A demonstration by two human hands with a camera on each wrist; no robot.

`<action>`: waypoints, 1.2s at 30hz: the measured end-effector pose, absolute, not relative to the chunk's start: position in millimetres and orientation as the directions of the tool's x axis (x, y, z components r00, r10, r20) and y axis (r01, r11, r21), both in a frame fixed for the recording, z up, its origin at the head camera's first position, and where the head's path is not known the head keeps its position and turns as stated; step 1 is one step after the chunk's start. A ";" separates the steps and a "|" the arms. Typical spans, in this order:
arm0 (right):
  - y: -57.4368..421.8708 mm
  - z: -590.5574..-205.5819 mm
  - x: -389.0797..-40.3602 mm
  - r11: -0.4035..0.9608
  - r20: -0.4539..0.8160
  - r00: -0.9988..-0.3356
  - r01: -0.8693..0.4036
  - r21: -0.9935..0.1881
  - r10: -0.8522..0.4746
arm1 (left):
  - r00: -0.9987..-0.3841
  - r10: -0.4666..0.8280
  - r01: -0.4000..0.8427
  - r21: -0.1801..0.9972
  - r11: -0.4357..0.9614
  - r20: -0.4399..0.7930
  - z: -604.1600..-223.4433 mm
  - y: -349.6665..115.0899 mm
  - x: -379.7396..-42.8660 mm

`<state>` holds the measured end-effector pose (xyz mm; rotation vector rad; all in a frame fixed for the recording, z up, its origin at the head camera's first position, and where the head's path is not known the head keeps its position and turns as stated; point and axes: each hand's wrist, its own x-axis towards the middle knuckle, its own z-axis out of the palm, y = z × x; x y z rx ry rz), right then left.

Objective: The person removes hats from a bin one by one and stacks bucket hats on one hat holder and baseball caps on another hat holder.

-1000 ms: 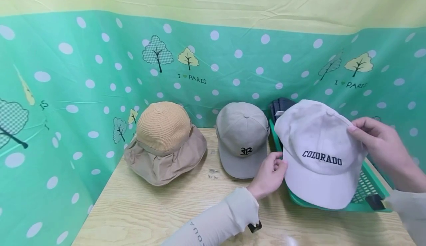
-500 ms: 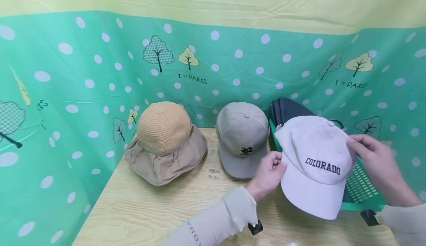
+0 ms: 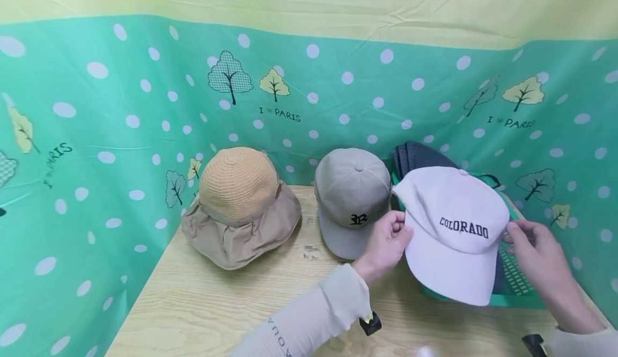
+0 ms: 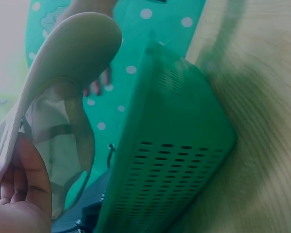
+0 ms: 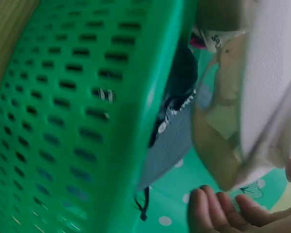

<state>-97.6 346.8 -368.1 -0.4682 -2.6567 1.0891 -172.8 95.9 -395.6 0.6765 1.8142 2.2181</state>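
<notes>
An off-white baseball cap lettered COLORADO hangs over the green plastic basket, its brim tilted down toward me. My left hand pinches the cap's left edge between thumb and fingers, as the left wrist view shows from beneath. At the opposite edge, my right hand has its fingertips right beside the cap. Its fingers look loosely spread below the fabric in the right wrist view. The cap's hollow inside faces the left wrist camera.
A grey cap with a black emblem sits left of the basket. Further left stands a straw-crowned sun hat with a wide brown brim. Dark blue folded headwear pokes above the basket's back. A polka-dot cloth lines the walls.
The cap first came down, brim toward me, then shifted slightly left and up. The right hand has moved down along its edge and its grip has loosened. The other hats stayed put.
</notes>
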 end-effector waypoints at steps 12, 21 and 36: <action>335.0 -367.6 -102.4 0.611 0.000 -0.970 0.152 -0.777 0.242 | -0.884 0.378 0.194 0.952 -0.238 0.275 -376.8 91.1 -183.4; 305.5 -349.2 -120.8 0.610 0.180 -0.956 -0.001 -0.792 0.233 | -0.844 0.390 0.329 0.930 -0.165 0.368 -348.6 61.3 -205.0; 241.0 -316.7 -192.6 0.525 0.333 -0.925 -0.194 -0.829 0.184 | -0.844 0.232 0.499 0.867 0.004 0.484 -312.7 7.7 -246.4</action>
